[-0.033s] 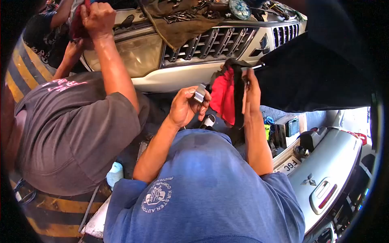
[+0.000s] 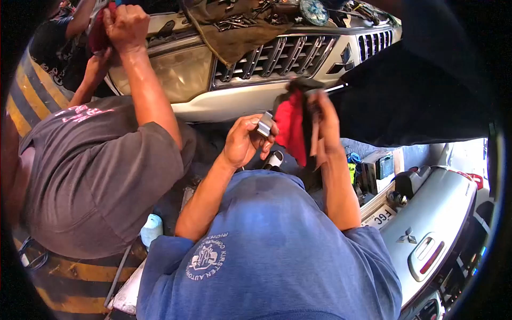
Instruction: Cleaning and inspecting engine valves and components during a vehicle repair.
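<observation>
Blue cotton T-shirt (image 2: 277, 234) with a round white print on it fills the nearest part of the view, a bare forearm reaching out on either side. At the end of one, the left hand (image 2: 240, 141) holds up a small, bent, shiny silver metal piece (image 2: 265, 124), its fingers closed on it. Opposite, the right hand (image 2: 326, 118) grips a limp red-and-black cloth (image 2: 289, 125), which hangs between the hands just beside the metal piece; motion blur hides where each fingertip presses, and I cannot tell whether cloth and metal touch. Below them shows a white-and-dark shoe (image 2: 274, 159).

To the left, near a pale blue cylindrical container (image 2: 152, 230), is a co-worker in a dark grey shirt (image 2: 101, 176), one raised hand (image 2: 128, 29) against a dark red cloth (image 2: 99, 34). On the right stands a silver car with a long door handle (image 2: 426, 256).

Farther off, beyond the hands, is the front of a cream-white car (image 2: 240, 98), with a cloudy headlight (image 2: 168, 74) and a dark slatted grille (image 2: 277, 58). Draped over its top edge, a brown fabric sheet (image 2: 229, 42) carries loose metal bolts (image 2: 237, 22).
</observation>
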A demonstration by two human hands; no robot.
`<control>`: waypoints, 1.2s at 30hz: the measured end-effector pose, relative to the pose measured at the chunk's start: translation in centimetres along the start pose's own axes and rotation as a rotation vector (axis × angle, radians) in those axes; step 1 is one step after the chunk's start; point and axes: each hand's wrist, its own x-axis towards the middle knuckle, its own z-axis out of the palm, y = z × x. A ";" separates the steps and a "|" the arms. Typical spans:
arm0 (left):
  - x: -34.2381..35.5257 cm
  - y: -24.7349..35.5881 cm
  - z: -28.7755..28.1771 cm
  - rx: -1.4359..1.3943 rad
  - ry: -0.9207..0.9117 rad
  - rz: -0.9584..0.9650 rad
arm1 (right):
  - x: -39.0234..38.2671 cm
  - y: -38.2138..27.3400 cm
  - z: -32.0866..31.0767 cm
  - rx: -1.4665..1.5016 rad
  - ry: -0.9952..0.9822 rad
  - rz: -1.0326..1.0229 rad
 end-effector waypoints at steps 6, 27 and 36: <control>0.5 -1.8 0.4 0.966 0.290 0.458 | 0.5 3.2 3.2 -0.617 -0.013 -0.387; 0.7 -0.1 0.7 0.981 0.163 0.519 | 0.3 2.7 4.0 -0.882 -0.037 -0.654; 0.7 0.8 2.5 0.895 0.113 0.344 | 2.6 1.6 4.0 -0.191 0.143 -0.198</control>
